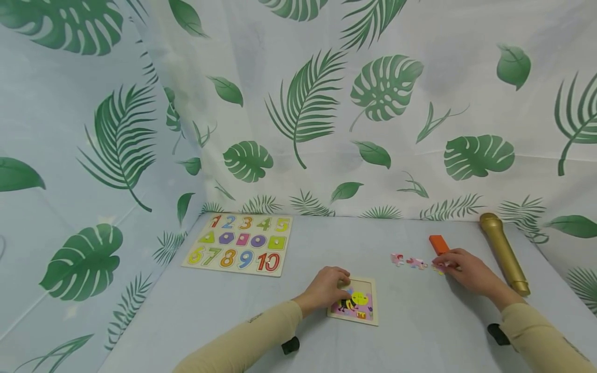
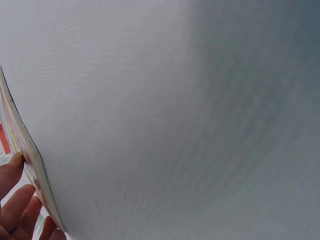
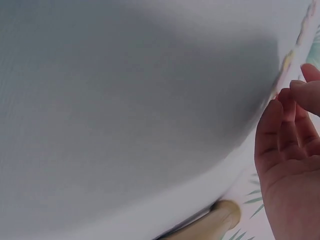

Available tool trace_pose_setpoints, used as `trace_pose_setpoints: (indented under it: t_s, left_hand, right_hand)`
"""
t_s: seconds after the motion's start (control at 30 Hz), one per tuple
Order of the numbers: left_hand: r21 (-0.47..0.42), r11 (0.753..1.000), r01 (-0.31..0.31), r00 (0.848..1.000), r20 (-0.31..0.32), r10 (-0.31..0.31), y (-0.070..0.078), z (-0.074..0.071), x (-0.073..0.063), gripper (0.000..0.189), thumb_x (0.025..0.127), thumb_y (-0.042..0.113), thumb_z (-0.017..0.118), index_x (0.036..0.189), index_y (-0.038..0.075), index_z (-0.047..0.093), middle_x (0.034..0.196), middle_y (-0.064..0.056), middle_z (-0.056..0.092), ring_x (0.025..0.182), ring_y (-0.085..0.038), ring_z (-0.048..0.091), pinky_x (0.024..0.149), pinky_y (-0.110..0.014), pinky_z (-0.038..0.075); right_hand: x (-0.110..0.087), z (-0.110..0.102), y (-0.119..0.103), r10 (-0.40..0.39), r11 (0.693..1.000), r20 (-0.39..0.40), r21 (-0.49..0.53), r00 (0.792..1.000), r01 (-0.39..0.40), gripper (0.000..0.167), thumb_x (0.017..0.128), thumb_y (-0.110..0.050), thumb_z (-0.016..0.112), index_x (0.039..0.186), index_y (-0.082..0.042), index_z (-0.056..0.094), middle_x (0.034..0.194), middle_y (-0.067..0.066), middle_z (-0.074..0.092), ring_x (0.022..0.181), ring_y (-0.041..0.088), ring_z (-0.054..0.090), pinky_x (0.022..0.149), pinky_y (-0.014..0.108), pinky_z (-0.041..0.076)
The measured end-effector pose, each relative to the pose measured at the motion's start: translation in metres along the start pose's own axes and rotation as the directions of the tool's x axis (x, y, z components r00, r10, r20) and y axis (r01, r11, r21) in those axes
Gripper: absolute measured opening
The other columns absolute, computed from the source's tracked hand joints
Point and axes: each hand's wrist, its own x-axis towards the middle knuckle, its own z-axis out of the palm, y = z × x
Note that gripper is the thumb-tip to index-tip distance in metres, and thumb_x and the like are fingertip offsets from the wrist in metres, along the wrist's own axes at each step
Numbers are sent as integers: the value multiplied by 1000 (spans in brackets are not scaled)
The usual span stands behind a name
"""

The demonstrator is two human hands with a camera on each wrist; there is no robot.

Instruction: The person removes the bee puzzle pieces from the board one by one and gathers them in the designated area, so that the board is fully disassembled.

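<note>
In the head view, a square wooden bee puzzle (image 1: 366,303) lies on the table, its upper part showing bare wood. My left hand (image 1: 325,290) holds it at its left side, the thumb on the picture and the fingers bent. The left wrist view shows that puzzle (image 2: 31,160) edge-on, with the left hand (image 2: 17,210) against its face. Farther right, my right hand (image 1: 471,272) pinches a small puzzle piece (image 1: 438,269) low at the table. Two loose pink puzzle pieces (image 1: 416,263) lie left of it. Fingertips of the right hand (image 3: 290,145) partly cover the piece.
A number-and-shape board (image 1: 238,244) lies at the back left. An orange block (image 1: 438,244) stands just beyond the right hand. A gold microphone (image 1: 505,254) lies at the right. Leaf-printed cloth (image 1: 322,155) hangs behind the table (image 1: 280,342).
</note>
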Motion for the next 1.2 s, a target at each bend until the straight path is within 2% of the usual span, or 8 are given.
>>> trace_pose_setpoints:
  t_s: [0.2, 0.4, 0.53, 0.67, 0.73, 0.83, 1.03, 1.2]
  left_hand:
    - [10, 1000, -4, 1000, 3, 4, -2, 0, 1, 27, 85, 21, 77, 107, 6, 74, 126, 1, 64, 121, -18, 53, 107, -31, 38]
    - [0, 1000, -3, 1000, 9, 3, -6, 0, 2, 27, 86, 22, 77, 108, 7, 74, 128, 1, 63, 123, -19, 52, 108, -32, 38]
    - [9, 999, -33, 999, 27, 33, -11, -3, 1, 28, 87, 24, 76, 110, 8, 74, 130, 2, 62, 125, -17, 51, 109, -32, 37]
    - [6, 998, -65, 997, 43, 65, -20, -9, -2, 29, 86, 22, 76, 112, 8, 72, 131, 0, 62, 126, -16, 51, 109, -32, 37]
    - [-1, 997, -75, 996, 55, 75, -25, -12, -4, 31, 86, 21, 76, 113, 7, 71, 130, 0, 62, 125, -16, 52, 108, -31, 38]
    - [-8, 995, -98, 992, 77, 98, -33, -15, -7, 34, 85, 22, 77, 115, 7, 71, 131, -1, 61, 126, -15, 52, 107, -29, 39]
    - [-4, 990, -141, 986, 87, 141, -42, -19, -10, 37, 84, 22, 79, 116, 6, 70, 134, -2, 59, 127, -15, 51, 108, -26, 38]
    - [7, 988, -153, 984, 96, 152, -42, -20, -10, 41, 82, 22, 80, 117, 5, 69, 135, -4, 58, 127, -16, 51, 108, -26, 37]
  right_hand:
    - [10, 10, -29, -45, 999, -30, 27, 999, 46, 18, 88, 1, 66, 104, -4, 71, 102, 14, 64, 88, 29, 59, 73, 42, 53]
    - [17, 35, -87, -69, 993, -17, 95, 997, 70, 17, 90, -4, 65, 106, -4, 71, 105, 11, 64, 88, 23, 61, 72, 32, 55]
    - [15, 54, -126, -86, 983, 20, 164, 996, 82, 16, 90, -6, 66, 105, -5, 70, 105, 8, 66, 87, 21, 61, 73, 33, 54]
    - [13, 71, -155, -16, 970, 82, 244, 997, -4, 15, 90, -11, 68, 104, -7, 70, 102, 3, 66, 88, 18, 61, 75, 34, 54]
    - [13, 79, -166, 23, 963, 110, 266, 994, -52, 15, 90, -15, 69, 103, -8, 71, 100, 1, 65, 87, 16, 61, 76, 34, 54]
    - [14, 89, -178, 47, 957, 124, 278, 991, -80, 16, 88, -15, 71, 103, -9, 72, 98, -1, 66, 85, 14, 61, 76, 36, 55]
    - [17, 101, -197, 41, 960, 105, 272, 994, -69, 17, 86, -13, 74, 102, -8, 72, 96, -1, 67, 84, 12, 61, 78, 37, 55]
    - [20, 107, -204, 57, 960, 109, 267, 992, -85, 21, 83, -12, 77, 103, -6, 71, 95, 0, 66, 82, 12, 60, 76, 35, 55]
